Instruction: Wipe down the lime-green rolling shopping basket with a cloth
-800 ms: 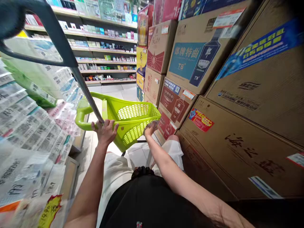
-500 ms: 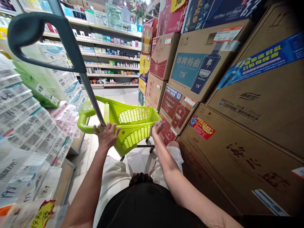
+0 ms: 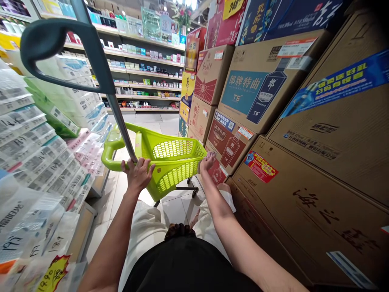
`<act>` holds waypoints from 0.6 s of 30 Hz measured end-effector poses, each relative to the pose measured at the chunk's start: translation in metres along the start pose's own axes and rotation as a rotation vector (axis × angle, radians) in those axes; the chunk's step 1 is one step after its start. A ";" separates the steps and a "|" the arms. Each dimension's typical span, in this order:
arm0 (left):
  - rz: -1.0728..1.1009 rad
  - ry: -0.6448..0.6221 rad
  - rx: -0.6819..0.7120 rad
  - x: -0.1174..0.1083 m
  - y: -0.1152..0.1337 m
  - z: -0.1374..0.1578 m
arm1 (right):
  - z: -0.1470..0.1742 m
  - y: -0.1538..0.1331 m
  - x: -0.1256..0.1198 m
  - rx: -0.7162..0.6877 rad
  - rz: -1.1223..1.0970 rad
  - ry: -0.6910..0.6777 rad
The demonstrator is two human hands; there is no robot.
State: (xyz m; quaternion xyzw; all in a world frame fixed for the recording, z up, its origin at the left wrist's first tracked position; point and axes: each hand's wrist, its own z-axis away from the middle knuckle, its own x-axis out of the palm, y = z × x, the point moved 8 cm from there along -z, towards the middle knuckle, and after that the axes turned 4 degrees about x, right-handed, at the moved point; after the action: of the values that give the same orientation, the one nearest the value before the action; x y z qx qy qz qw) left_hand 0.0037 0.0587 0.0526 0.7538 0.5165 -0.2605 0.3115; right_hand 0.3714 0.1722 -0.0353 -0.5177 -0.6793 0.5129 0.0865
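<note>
A lime-green shopping cart [image 3: 173, 178] with lattice sides stands just ahead of me, angled across the aisle. My left hand [image 3: 139, 175] is closed over its near rim, at the foot of a metal pole [image 3: 123, 125]. That pole leans up to the left and carries a dark grey loop handle [image 3: 68, 54]. At the cart's right end, my right hand [image 3: 208, 161] has its fingers curled, close to the stacked cartons. What those fingers hold, if anything, is hidden. The visible part of the basket shows no goods.
Large brown cartons [image 3: 304, 194] rise along my right side. Printed liquor boxes [image 3: 243, 89] are piled beyond them. Wrapped paper packs [image 3: 39, 142] crowd the left on a low platform. Across the tiled floor [image 3: 152, 117], shelves [image 3: 142, 77] of small goods line the back.
The surroundings have slid slightly to the right in view. My right hand has edged right, past the cart's end. My left hand keeps its hold on the rim.
</note>
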 end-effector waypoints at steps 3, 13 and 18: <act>0.012 0.009 -0.007 0.002 0.001 -0.001 | 0.019 -0.008 0.015 0.001 -0.037 -0.103; 0.109 0.146 -0.063 -0.030 -0.015 0.007 | 0.157 -0.131 0.053 -0.568 -0.176 -0.483; 0.142 0.359 -0.340 -0.062 -0.079 0.008 | 0.093 -0.083 0.039 -0.267 -0.046 -0.441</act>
State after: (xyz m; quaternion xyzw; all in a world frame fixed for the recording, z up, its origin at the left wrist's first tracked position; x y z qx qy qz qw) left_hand -0.0915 0.0356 0.0757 0.7591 0.5458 -0.0096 0.3547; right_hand 0.2425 0.1518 -0.0284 -0.3845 -0.7552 0.5168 -0.1212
